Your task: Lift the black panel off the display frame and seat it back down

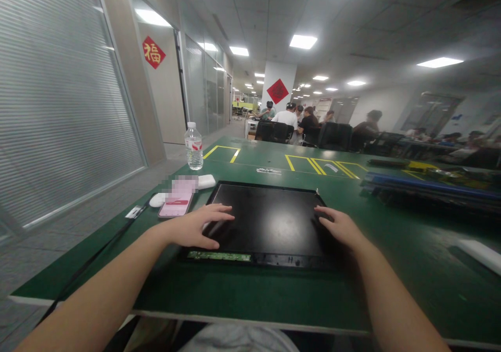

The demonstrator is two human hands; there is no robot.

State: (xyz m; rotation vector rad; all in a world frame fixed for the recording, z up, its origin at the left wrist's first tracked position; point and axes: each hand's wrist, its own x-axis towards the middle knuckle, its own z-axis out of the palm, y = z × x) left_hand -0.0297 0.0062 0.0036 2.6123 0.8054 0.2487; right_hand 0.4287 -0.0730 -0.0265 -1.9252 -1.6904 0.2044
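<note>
A black display panel [270, 221] lies flat on the green table [250, 294] in front of me, its dark face up and reflecting a ceiling light. A green circuit board strip [218, 256] runs along the left part of its near edge. My left hand [198, 226] is over the panel's left side with fingers spread. Across from it, my right hand [340, 227] reaches over the right edge, fingers stretched out and apart. Neither hand grips anything; whether the fingertips touch the panel I cannot tell.
To the left are a phone [176, 206], a white mouse [157, 200], a white case [206, 181], a water bottle [193, 147] and a black strap [105, 250]. Stacked blue-edged panels [422, 187] and a white bar [480, 255] lie right. Several people sit farther back.
</note>
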